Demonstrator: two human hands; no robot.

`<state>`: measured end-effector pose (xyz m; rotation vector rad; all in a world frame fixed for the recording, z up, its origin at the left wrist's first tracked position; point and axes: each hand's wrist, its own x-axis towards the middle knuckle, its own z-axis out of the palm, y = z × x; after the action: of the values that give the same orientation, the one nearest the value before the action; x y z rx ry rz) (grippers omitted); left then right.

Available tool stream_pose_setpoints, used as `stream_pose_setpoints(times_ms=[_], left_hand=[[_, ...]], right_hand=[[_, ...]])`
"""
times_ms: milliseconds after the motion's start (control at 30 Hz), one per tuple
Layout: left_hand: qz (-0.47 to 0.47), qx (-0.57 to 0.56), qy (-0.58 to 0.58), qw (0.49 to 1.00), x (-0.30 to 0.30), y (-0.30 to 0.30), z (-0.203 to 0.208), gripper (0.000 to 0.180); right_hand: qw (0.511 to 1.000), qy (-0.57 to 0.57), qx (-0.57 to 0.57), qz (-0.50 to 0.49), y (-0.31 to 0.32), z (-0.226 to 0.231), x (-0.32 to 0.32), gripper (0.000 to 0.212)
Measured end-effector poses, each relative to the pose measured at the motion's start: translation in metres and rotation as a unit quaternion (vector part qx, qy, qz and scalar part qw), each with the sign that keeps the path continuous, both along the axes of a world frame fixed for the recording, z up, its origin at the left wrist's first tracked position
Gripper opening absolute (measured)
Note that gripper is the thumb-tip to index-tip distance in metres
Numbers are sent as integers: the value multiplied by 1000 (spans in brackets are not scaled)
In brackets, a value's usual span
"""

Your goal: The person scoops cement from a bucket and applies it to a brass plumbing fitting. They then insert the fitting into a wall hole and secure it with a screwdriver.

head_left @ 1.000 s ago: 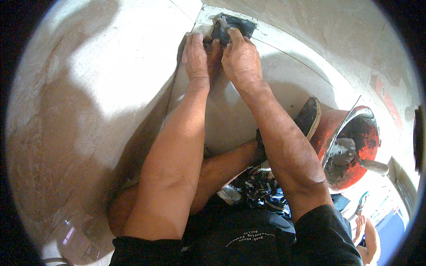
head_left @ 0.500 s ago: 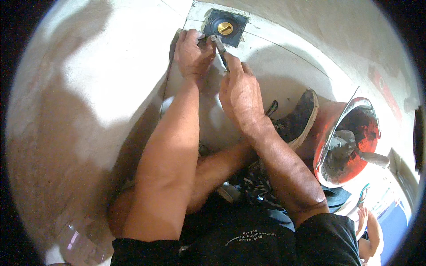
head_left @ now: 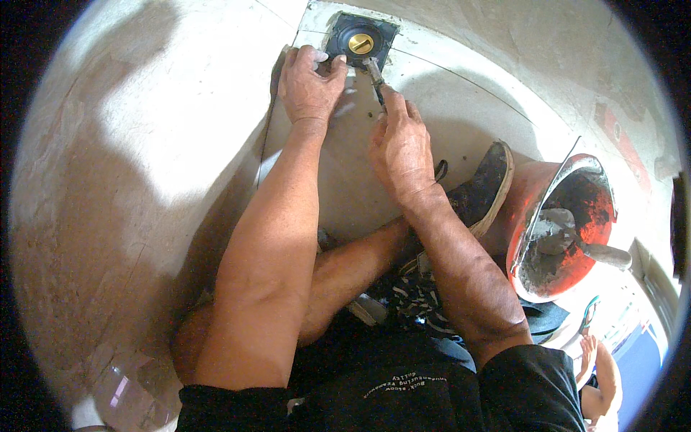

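Tool with slim dark handle and grey tip point(head_left: 376, 75) is gripped by the curled fingers of the right hand point(head_left: 404, 147) near 12 o'clock, its tip set by the 5 o'clock edge of a square black drain fitting with a round brass centre point(head_left: 360, 43). Probably light and stiff, best held by the handle. Left hand point(head_left: 309, 88) is held around the fitting's 8 o'clock, thumb and forefinger apart; can't be told if anything's pinched. Handle's mostly covered, tip contact's hard to make out.
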<state>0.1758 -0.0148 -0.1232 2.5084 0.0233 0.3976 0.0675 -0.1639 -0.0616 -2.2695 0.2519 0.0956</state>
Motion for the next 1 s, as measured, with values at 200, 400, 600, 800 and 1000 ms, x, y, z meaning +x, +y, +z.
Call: stream_pose_setpoints(times_ms=[200,400,600,800,1000], left_hand=[[-2,5,-14,1000,0,1,-1,34],[9,54,-55,997,4,6,-10,38],[-3,14,20,1000,2,3,-3,37],[-2,29,9,1000,1,1,5,37],[-5,28,-21,999,0,2,4,36]], right_hand=[[1000,6,14,6,-2,2,-2,43],[1000,1,18,6,-1,5,-1,43],[1000,-24,8,-9,0,2,7,41],[999,-31,3,-28,4,5,41,42],[999,-4,-16,-42,5,8,55,45]])
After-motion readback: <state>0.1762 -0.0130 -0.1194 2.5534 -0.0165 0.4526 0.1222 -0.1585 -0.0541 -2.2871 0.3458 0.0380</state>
